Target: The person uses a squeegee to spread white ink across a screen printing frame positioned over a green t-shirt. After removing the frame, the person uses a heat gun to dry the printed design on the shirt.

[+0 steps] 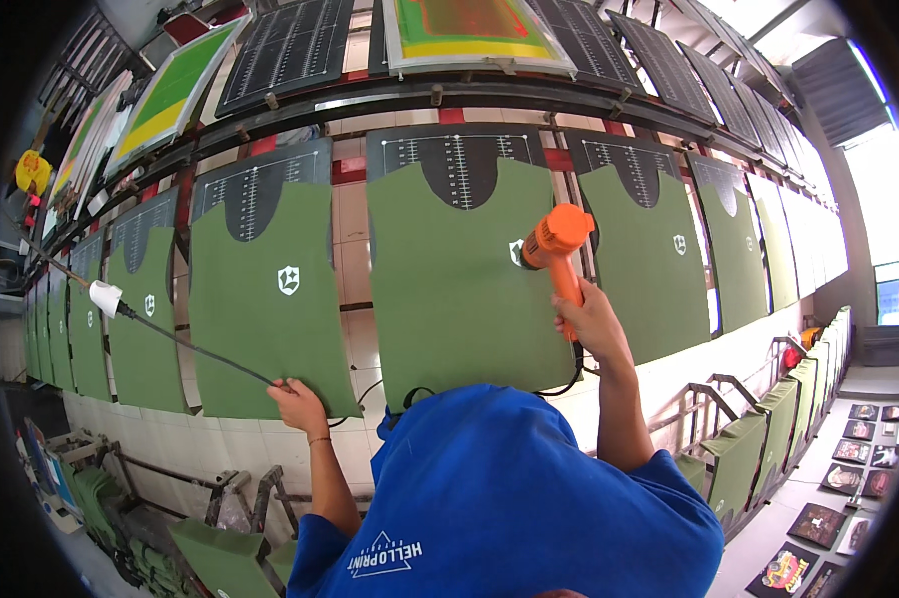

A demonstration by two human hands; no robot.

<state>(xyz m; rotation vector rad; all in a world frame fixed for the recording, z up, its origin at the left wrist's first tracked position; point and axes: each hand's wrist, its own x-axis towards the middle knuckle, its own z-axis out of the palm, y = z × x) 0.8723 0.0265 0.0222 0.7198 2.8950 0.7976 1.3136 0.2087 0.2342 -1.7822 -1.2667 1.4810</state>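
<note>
My right hand is wrapped around the handle of an orange heat gun. Its dark nozzle points left, close over the small white shield print on a green fabric panel, partly covering that print. A black power cord runs down from the handle. My left hand is closed on a black cord, in front of the neighbouring green panel, which bears its own white shield print. This cord leads up left to a white plug connector.
Dark boards with white ruler marks lie under the panels in a long row. Behind them runs a metal rail with framed screens in green and yellow. More green panels hang on racks behind me, right and left.
</note>
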